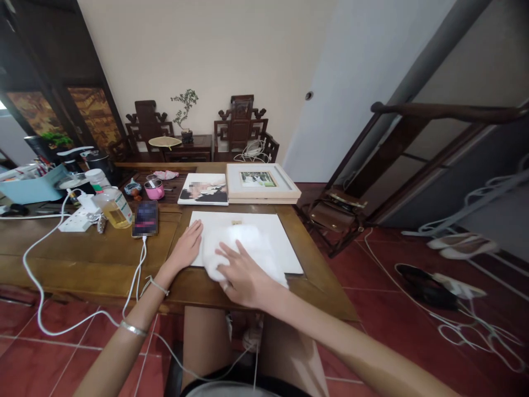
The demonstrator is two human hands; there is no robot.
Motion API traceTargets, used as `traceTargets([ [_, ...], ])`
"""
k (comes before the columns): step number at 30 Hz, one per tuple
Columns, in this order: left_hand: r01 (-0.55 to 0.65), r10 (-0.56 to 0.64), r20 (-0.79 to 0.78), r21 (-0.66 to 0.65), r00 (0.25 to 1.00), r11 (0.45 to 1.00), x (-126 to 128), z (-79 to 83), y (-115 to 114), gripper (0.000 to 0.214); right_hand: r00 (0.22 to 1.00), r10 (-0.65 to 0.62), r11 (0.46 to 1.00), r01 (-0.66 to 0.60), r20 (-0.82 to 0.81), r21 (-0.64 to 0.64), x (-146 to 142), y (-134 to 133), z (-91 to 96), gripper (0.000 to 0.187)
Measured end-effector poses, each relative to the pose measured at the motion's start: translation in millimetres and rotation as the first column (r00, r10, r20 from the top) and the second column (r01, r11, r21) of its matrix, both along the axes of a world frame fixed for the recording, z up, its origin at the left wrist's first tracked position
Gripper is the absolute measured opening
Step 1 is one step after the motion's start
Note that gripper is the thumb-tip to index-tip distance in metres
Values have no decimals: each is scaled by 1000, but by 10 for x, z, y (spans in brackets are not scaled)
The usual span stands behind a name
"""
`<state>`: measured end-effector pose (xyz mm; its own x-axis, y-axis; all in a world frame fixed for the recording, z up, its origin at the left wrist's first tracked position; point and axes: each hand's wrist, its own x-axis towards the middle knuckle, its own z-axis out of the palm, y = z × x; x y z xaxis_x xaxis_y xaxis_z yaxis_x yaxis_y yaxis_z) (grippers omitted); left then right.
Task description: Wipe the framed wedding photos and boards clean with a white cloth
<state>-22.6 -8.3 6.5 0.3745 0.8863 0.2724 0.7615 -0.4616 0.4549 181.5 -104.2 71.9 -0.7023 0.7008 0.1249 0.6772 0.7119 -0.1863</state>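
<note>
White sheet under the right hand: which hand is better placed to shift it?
Right, probably: the right hand lies on the white sheet, fingers spread, while the left hand rests at the white panel's left edge.

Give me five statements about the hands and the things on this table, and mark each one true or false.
1. The right hand lies on a white cloth. True.
2. The left hand is holding the phone. False: the left hand rests at the left edge of the white panel, and the phone lies on the table.
3. A white cable comes out of the phone's near end. True.
4. The pink cup stands to the right of the framed picture. False: the pink cup stands to the left of the framed picture.
5. The bottle of yellowish liquid stands beside a white power strip. True.
</note>
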Motion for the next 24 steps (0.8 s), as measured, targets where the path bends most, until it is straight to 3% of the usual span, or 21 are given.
traceTargets([
  [3,2,-1,-11,7,1000,1000,5,0,-9,50,995,85,993,-89,-61,-73,183,-201,98,13],
  [5,-3,3,-14,3,1000,1000,9,-1,-12,50,995,83,991,-88,-58,-102,278,-153,160,12],
  [9,-10,10,-10,-6,1000,1000,15,4,-13,50,997,-82,996,83,16,-45,314,282,182,17],
  [13,-11,12,13,-41,1000,999,21,34,-18,51,968,-249,969,248,17,10,145,764,107,24],
  [16,-20,28,91,-94,995,995,29,74,-23,52,959,-282,959,283,-6,26,-43,876,39,30],
  [18,-33,59,205,-127,977,991,38,107,-31,53,975,-222,974,222,-12,44,-144,801,-1,31],
  [21,-51,99,383,-134,918,990,58,160,-56,56,1000,-12,999,13,-22,48,-196,550,-19,29],
  [24,-45,94,432,-123,897,991,79,198,-90,59,983,179,984,-180,-44,-16,-112,280,47,21],
])
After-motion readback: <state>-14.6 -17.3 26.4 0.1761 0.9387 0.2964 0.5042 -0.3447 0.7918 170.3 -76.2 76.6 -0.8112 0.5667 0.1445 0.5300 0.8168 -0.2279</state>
